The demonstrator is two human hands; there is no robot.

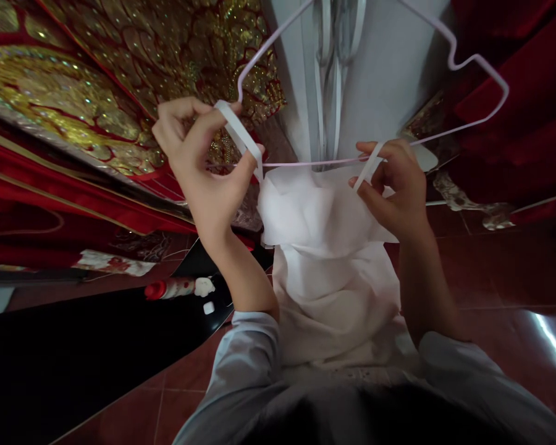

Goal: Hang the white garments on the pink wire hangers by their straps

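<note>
A lavender wire hanger [479, 59] spans the upper middle. White cloth [324, 266], which looks like a garment with straps, hangs in folds below the hanger's bottom bar. Between thumb and fingers of my left hand [208, 164], a white strap [241, 133] runs taut, close to the hanger's left bend. Farther right, my right hand [393, 185] pinches a second white strap [369, 165] beside the bottom bar. Whether the straps go around the bar is hard to make out.
Red and gold sequined garments [88, 117] hang on the left, and red cloth [528, 93] on the right. A pale panel with metal bars [327, 80] stands ahead. At lower left, a black surface [97, 352] bears a red-capped bottle [171, 288]. Red tiles [482, 278] cover the floor.
</note>
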